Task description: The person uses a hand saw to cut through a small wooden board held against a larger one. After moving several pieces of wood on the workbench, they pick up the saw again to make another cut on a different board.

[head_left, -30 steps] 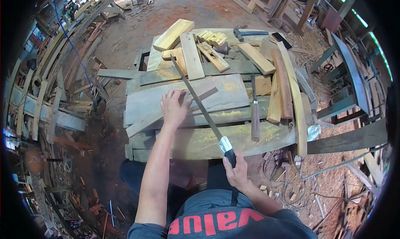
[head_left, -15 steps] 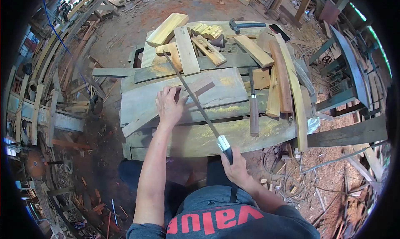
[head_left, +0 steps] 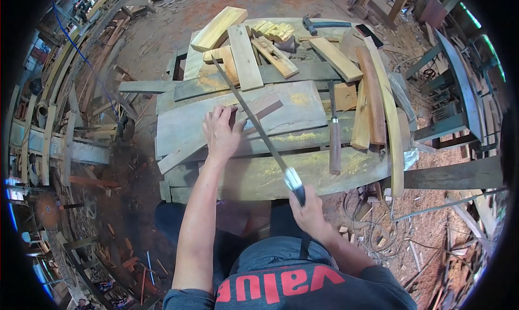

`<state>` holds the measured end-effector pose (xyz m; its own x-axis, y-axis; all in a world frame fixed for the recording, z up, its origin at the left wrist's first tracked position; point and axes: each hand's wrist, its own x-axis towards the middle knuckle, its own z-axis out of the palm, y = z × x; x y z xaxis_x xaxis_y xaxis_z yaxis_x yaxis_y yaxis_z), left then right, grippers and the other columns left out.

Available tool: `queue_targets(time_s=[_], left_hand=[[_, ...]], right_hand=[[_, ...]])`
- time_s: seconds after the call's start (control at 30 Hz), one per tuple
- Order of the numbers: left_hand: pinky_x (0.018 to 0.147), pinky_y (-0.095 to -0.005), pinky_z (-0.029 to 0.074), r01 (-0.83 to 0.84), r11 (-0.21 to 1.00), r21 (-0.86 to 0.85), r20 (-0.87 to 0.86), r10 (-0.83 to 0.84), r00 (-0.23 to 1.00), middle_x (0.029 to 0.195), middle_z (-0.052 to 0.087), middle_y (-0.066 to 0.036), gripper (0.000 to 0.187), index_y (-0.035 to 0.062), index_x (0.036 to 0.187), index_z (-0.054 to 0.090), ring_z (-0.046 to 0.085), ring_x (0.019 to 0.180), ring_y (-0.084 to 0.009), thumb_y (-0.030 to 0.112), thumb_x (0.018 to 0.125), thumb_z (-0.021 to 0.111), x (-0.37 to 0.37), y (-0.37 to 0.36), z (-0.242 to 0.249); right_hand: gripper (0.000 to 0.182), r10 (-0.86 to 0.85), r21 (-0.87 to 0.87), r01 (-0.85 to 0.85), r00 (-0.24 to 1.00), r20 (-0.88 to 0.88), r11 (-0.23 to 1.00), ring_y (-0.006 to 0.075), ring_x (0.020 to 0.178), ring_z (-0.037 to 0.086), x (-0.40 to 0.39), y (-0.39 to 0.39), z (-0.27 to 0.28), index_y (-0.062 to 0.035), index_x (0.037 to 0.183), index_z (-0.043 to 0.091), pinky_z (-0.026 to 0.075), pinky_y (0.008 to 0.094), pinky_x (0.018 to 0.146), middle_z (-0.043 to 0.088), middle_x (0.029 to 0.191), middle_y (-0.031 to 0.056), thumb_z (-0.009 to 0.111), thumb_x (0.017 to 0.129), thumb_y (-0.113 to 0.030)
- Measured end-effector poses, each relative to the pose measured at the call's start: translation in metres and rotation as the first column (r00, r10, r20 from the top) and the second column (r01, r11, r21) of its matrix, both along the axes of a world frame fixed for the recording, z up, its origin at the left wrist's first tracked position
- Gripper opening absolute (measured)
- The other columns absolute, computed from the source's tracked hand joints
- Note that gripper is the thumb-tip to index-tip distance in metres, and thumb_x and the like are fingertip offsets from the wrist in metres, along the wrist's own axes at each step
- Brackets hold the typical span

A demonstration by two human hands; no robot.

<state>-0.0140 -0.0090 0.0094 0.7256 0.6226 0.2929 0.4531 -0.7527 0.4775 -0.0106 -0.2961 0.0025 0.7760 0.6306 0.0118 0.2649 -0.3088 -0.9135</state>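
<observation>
Diagonally, a saw (head_left: 258,126) crossed a wooden strip (head_left: 184,155) on the workbench (head_left: 254,180).
The right hand (head_left: 308,212) had its fingers wrapped around the handle (head_left: 292,178); the left hand (head_left: 221,132) bent its fingers over the strip, though whether they closed around it could not be told. The strip lay aslant on a wide board (head_left: 189,118), left of a chisel (head_left: 335,147).

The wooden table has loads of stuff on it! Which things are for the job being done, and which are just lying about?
Seem part of the job:
saw, in the right hand
wooden strip, under the left hand
wide grey board, beneath the strip

Seem just lying about:
hammer
chisel
slotted wood piece
what looks like a phone
</observation>
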Motion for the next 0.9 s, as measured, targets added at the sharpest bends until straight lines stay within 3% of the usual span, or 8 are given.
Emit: queue_targets(time_s=[0.17,0.4,0.47,0.53,0.6,0.77,0.87,0.9], left_hand=[[0.091,-0.0438,0.037,-0.016,1.0,0.002,-0.025,0.016,1.0,0.11,0.056,-0.007,0.037,0.0114,0.115,0.066,0.049,0.104,-0.0301,0.021,0.08,0.075,-0.001,-0.004,0.004],[0.09,-0.0435,0.036,-0.013,0.999,0.033,-0.003,0.013,1.0,0.109,0.056,-0.007,0.037,0.0109,0.113,0.066,0.049,0.103,-0.0293,0.023,0.08,0.075,0.0,-0.001,-0.002],[0.09,-0.0436,0.036,-0.003,1.0,0.024,0.0,0.003,1.0,0.109,0.056,-0.007,0.037,0.0107,0.113,0.066,0.049,0.103,-0.0293,0.023,0.08,0.075,-0.002,-0.001,-0.002],[0.09,-0.0437,0.036,0.004,1.0,0.031,0.024,-0.005,1.0,0.109,0.056,-0.007,0.037,0.0106,0.113,0.066,0.049,0.103,-0.0293,0.023,0.08,0.075,0.001,-0.002,0.001],[0.09,-0.0437,0.036,-0.037,0.999,0.013,0.006,0.037,0.999,0.108,0.056,-0.007,0.037,0.0111,0.114,0.066,0.049,0.103,-0.0292,0.024,0.08,0.075,0.001,-0.002,0.002],[0.091,-0.0439,0.036,-0.064,0.998,0.007,-0.026,0.065,0.998,0.108,0.056,-0.007,0.038,0.0114,0.114,0.066,0.049,0.105,-0.0292,0.024,0.08,0.075,0.003,-0.003,0.0],[0.092,-0.0441,0.036,-0.055,0.998,0.023,-0.024,0.056,0.998,0.109,0.055,-0.007,0.037,0.0112,0.114,0.066,0.049,0.105,-0.0293,0.024,0.08,0.075,0.001,-0.003,-0.002],[0.092,-0.0442,0.036,-0.041,0.999,0.034,-0.011,0.041,0.999,0.109,0.055,-0.007,0.037,0.0109,0.114,0.066,0.049,0.105,-0.0295,0.024,0.08,0.075,0.001,-0.003,0.0]], right_hand=[[0.024,0.009,0.062,-0.013,0.998,0.06,0.998,0.0502,0.074,0.06,0.035,0.077,-0.007,-0.0028,0.1,0.045,0.046,0.053,0.059,0.059,0.073,0.0272,0.064,0.094,-0.016],[0.023,-0.018,-0.016,0.018,1.0,0.009,1.0,0.0478,0.072,0.062,0.003,-0.012,0.008,-0.0028,0.102,0.047,0.047,0.0491,0.059,0.059,0.073,0.0262,0.065,0.094,-0.015],[0.023,0.015,-0.019,-0.013,0.996,0.09,1.0,0.0472,0.071,0.062,0.013,0.013,0.007,-0.0027,0.103,0.048,0.048,0.0488,0.059,0.06,0.073,0.0261,0.064,0.094,-0.016],[0.023,0.034,-0.024,-0.033,0.999,0.041,0.999,0.0476,0.069,0.062,0.032,0.057,0.002,-0.0027,0.103,0.047,0.047,0.0489,0.058,0.06,0.072,0.0256,0.064,0.094,-0.015],[0.024,0.019,0.082,-0.028,0.994,0.111,0.996,0.0477,0.068,0.062,0.042,0.082,-0.006,-0.0025,0.103,0.046,0.047,0.0491,0.057,0.06,0.071,0.0257,0.064,0.094,-0.015],[0.025,-0.023,-0.101,0.02,0.999,-0.028,0.995,0.0459,0.072,0.064,0.007,-0.01,0.001,-0.0021,0.102,0.048,0.048,0.049,0.059,0.063,0.078,0.0244,0.067,0.092,-0.016],[0.026,-0.034,-0.054,0.03,0.996,-0.085,0.998,0.0447,0.07,0.065,0.005,-0.018,0.013,-0.0024,0.103,0.05,0.049,0.0491,0.06,0.063,0.078,0.0238,0.068,0.092,-0.018],[0.025,-0.004,-0.061,0.005,1.0,0.021,0.998,0.0458,0.07,0.063,0.012,0.001,0.008,-0.0028,0.103,0.049,0.048,0.0499,0.06,0.062,0.076,0.0241,0.068,0.092,-0.017]])
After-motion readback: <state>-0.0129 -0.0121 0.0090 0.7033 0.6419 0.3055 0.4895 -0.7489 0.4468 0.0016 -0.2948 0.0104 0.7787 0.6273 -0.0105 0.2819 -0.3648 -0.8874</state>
